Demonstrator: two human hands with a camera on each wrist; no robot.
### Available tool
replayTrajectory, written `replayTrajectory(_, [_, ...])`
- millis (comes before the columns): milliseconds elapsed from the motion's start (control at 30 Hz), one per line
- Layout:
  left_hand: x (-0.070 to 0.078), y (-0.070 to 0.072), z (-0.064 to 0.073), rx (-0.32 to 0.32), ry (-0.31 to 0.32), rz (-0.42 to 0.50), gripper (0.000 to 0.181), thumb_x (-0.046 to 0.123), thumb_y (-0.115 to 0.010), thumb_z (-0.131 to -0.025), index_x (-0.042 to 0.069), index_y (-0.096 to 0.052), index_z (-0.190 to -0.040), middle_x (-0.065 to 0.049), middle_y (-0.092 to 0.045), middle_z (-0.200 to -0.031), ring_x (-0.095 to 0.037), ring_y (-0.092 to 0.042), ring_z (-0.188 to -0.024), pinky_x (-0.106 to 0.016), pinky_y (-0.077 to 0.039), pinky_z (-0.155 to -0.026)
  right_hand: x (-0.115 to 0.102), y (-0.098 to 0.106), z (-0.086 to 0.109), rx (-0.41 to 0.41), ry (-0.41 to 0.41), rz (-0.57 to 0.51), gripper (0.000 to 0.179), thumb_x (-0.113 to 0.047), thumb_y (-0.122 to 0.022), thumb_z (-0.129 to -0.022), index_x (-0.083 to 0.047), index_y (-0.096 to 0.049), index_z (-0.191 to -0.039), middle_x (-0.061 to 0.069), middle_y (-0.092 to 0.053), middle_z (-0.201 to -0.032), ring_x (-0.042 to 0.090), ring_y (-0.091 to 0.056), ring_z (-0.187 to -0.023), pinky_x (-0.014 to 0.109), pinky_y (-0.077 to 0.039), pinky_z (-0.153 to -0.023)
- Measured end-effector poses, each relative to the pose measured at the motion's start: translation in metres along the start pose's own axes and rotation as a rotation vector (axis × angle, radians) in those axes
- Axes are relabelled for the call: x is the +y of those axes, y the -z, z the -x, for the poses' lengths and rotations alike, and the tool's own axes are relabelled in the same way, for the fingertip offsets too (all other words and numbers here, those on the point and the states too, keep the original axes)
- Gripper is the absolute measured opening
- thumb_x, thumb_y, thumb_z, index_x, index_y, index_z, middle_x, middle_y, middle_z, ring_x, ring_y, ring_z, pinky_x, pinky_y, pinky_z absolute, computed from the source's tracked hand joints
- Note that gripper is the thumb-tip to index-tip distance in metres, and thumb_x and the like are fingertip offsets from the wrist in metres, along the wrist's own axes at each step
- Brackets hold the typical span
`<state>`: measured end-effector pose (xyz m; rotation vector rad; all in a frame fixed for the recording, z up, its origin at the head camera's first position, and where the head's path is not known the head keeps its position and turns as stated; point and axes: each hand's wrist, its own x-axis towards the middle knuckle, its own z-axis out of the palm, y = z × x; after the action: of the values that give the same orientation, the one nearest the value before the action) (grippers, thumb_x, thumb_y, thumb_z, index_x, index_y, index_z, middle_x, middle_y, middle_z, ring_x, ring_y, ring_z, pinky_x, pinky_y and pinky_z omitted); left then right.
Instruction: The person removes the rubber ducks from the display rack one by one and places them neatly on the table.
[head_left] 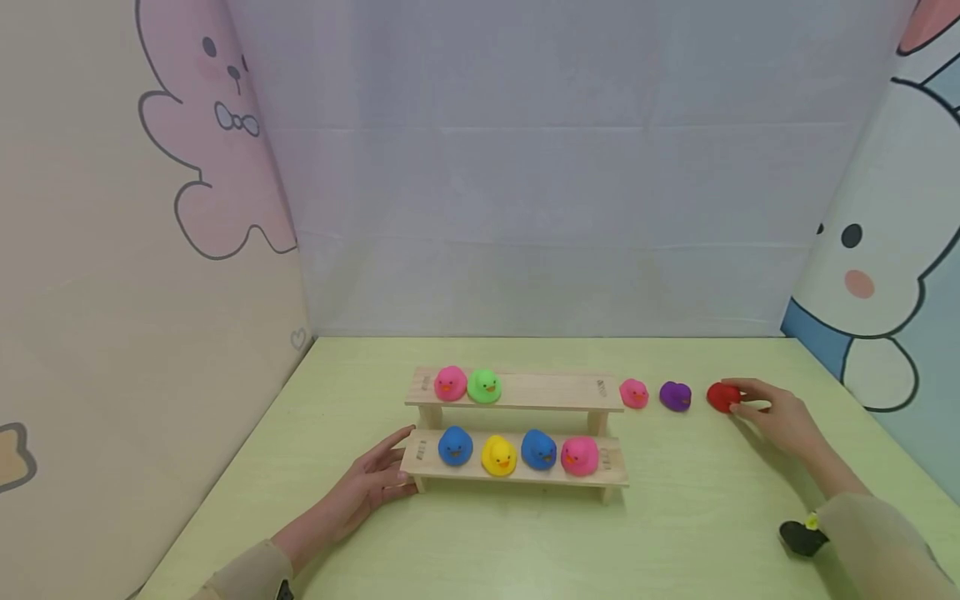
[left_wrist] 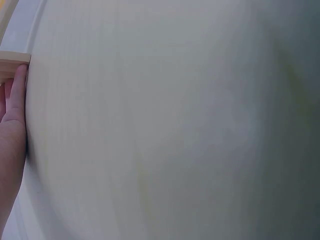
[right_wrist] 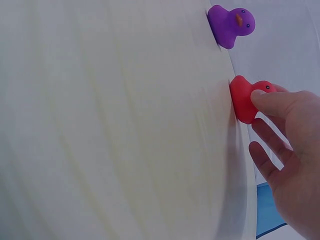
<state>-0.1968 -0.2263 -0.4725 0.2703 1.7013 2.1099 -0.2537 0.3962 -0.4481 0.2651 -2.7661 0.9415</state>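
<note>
My left hand (head_left: 367, 490) holds the left end of a two-tier wooden rack (head_left: 547, 392), fingers about the lower board. In the left wrist view, a fingertip meets the rack's wooden edge (left_wrist: 15, 57). At the right, my right hand (head_left: 780, 421) pinches a red rubber duck (head_left: 722, 397) between thumb and fingers. The right wrist view has the thumb across the red duck's side, close to the tabletop. A pink duck (head_left: 451, 383) and a green duck (head_left: 484, 386) sit on the upper board. Below stand blue (head_left: 455, 447), yellow (head_left: 498, 456), blue (head_left: 538, 450) and pink (head_left: 580, 456) ducks.
Between rack and right hand, a smaller pink duck (head_left: 634, 393) and a purple duck (head_left: 676, 396) rest on the pale green table (head_left: 697, 517). A dark object with a yellow part (head_left: 802, 538) lies by the right sleeve. Walls with cartoon animals enclose the table.
</note>
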Motion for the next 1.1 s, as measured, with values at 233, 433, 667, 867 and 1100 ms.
replayTrajectory(233, [0.0002, -0.0007, -0.0001, 0.006, 0.0, -0.002, 0.07, -0.001, -0.054, -0.093, 0.015, -0.022, -0.153, -0.022, -0.036, -0.139, -0.032, -0.047, -0.121, -0.048, -0.043, -0.097, 0.0026, -0.0005, 0.0012, -0.003, -0.004, -0.009, 0.041, -0.009, -0.062, -0.093, 0.001, -0.052, -0.132, 0.032, -0.051, -0.124, 0.047, -0.047, -0.11, 0.054, -0.05, -0.081])
replayTrajectory(433, [0.0007, -0.0011, 0.0006, 0.013, 0.004, -0.011, 0.069, -0.001, -0.054, -0.093, 0.015, -0.023, -0.153, -0.022, -0.036, -0.139, -0.032, -0.047, -0.121, -0.047, -0.043, -0.097, 0.0044, -0.0016, 0.0013, -0.009, -0.013, -0.02, 0.042, -0.011, -0.061, -0.094, 0.002, -0.051, -0.133, 0.032, -0.05, -0.125, 0.048, -0.045, -0.111, 0.057, -0.048, -0.082])
replayTrajectory(667, [0.0012, -0.0011, 0.001, 0.003, 0.0, -0.001, 0.07, -0.001, -0.054, -0.093, 0.015, -0.021, -0.153, -0.022, -0.035, -0.14, -0.032, -0.047, -0.121, -0.047, -0.043, -0.097, 0.0052, -0.0019, 0.0015, -0.005, -0.007, -0.017, 0.042, -0.009, -0.061, -0.093, 0.002, -0.051, -0.132, 0.032, -0.051, -0.124, 0.048, -0.046, -0.109, 0.059, -0.048, -0.082])
replayTrajectory(867, [0.0011, -0.0008, 0.0013, -0.002, -0.001, 0.001, 0.07, -0.001, -0.053, -0.093, 0.016, -0.021, -0.153, -0.022, -0.035, -0.139, -0.032, -0.047, -0.121, -0.048, -0.043, -0.097, 0.0046, -0.0015, 0.0009, -0.016, -0.016, -0.025, 0.042, -0.009, -0.061, -0.094, 0.002, -0.051, -0.133, 0.033, -0.049, -0.126, 0.049, -0.045, -0.111, 0.061, -0.046, -0.083])
replayTrajectory(1100, [0.0011, -0.0009, 0.0012, -0.001, -0.002, 0.003, 0.07, -0.001, -0.054, -0.093, 0.016, -0.022, -0.153, -0.022, -0.036, -0.139, -0.032, -0.047, -0.121, -0.048, -0.043, -0.097, 0.0034, 0.0005, -0.0001, -0.022, -0.012, -0.022, 0.042, -0.008, -0.061, -0.093, 0.001, -0.051, -0.133, 0.031, -0.049, -0.127, 0.049, -0.046, -0.11, 0.06, -0.047, -0.082])
